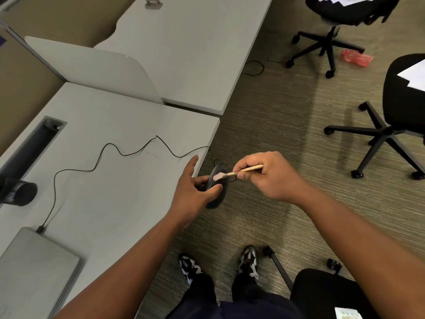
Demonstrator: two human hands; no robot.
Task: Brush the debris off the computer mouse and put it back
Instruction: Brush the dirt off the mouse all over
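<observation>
Mouse (217, 192) seemingly between left hand (192, 192) thumb and fingers.

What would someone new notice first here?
Just past the desk edge, the left hand grips a black computer mouse while the right hand holds a wooden brush against it. The mouse's thin cable snakes across the desk to a closed laptop.

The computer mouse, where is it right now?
In the head view, the computer mouse is gripped in the left hand, just past the desk edge, with the brush on it.
</observation>
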